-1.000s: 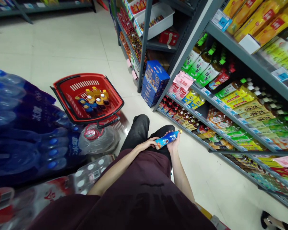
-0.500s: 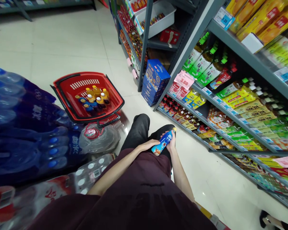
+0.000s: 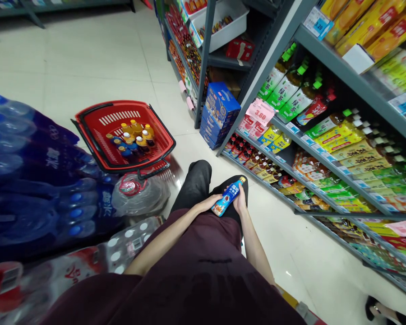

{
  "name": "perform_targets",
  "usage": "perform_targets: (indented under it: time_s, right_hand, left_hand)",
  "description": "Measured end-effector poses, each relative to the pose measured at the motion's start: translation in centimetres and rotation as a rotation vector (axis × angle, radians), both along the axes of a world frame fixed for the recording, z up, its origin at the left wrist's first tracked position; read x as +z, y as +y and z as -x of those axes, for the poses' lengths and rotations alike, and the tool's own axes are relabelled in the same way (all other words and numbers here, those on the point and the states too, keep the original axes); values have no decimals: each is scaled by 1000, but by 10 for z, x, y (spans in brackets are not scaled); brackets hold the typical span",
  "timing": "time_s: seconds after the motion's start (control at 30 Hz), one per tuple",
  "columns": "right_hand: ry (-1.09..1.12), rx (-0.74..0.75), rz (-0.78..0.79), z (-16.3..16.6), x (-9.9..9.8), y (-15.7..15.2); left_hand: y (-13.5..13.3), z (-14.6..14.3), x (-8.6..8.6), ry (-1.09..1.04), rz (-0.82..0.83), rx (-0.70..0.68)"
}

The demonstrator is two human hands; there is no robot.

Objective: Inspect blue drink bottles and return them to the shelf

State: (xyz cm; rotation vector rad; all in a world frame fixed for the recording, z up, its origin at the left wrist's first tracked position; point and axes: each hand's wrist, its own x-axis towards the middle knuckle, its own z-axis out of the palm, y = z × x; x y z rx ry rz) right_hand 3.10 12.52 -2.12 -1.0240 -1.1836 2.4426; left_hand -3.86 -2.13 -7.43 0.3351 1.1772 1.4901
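Observation:
A blue-labelled drink bottle with a yellow cap lies tilted in front of my knees, cap pointing up and to the right. My right hand grips its upper half from the right side. My left hand touches the bottle's lower end with its fingertips. A red shopping basket stands on the floor to the left and holds several similar bottles with yellow and white caps.
Grey shelves full of drink bottles run along the right. A blue carton stands at the shelf's foot. Shrink-wrapped packs of water bottles are stacked at left. Pale floor tiles stretch ahead. Someone's shoe shows at the lower right.
The bottle has swung from nearly level to steeper, cap higher, and moved slightly left and closer to my left hand. Both hands stay on it.

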Motion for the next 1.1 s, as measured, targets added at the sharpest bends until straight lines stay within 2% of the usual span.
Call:
perform_targets:
  time_s: [0.33,0.67,0.87,1.1]
  right_hand:
    - [59,14,-39,-1,1,0]
    - [86,-3,-46,-2,1,2]
    - [80,1,-24,-2,3,1]
    - [80,-8,-28,-2,4,1]
  left_hand:
    - [-4,1,9,18,-14,-7]
    - [-5,0,3,94,-41,-41]
    - [-6,2,6,154,-30,-59]
    - [-5,0,9,106,-22,-35]
